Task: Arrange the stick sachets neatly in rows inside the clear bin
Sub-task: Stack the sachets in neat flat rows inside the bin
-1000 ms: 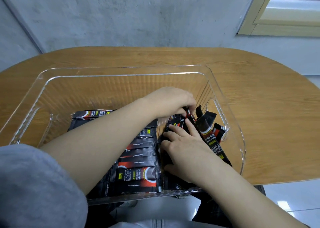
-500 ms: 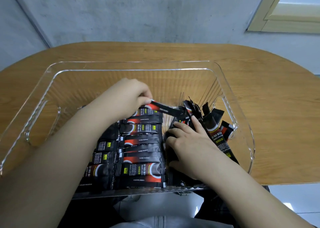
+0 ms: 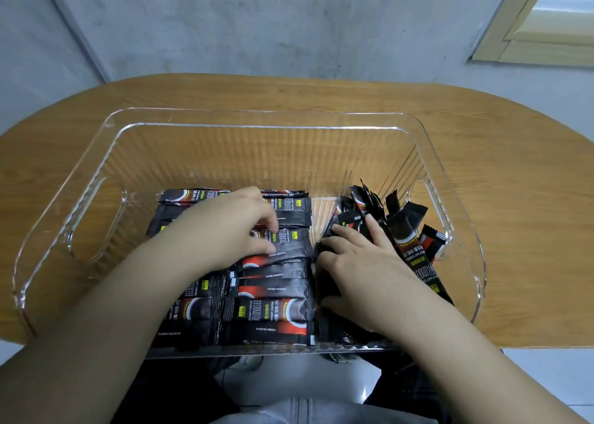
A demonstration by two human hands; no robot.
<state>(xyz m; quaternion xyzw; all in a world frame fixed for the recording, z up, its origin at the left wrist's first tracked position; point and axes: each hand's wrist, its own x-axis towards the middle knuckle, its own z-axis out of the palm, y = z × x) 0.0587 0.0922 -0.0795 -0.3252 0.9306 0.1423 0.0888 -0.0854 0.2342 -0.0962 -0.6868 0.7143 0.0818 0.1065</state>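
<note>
The clear bin (image 3: 257, 119) sits on a wooden table, its near edge at my lap. Black and red stick sachets (image 3: 276, 308) lie flat in two side-by-side rows across the bin's left and middle floor. My left hand (image 3: 225, 230) is down on the right row, thumb and forefinger pinching the left end of one sachet (image 3: 289, 246) that lies across the row. A loose pile of sachets (image 3: 408, 230) leans against the bin's right wall. My right hand (image 3: 363, 269) rests on that pile with straight, spread fingers.
The oval wooden table (image 3: 514, 198) runs well beyond the bin on the right and at the back. A grey concrete wall (image 3: 289, 21) stands behind it, with a cream frame (image 3: 530, 37) at the upper right. The bin's far half holds no sachets.
My left hand took a sachet from the pile, carried it left and lowered it onto the right row. My right hand stayed on the pile.
</note>
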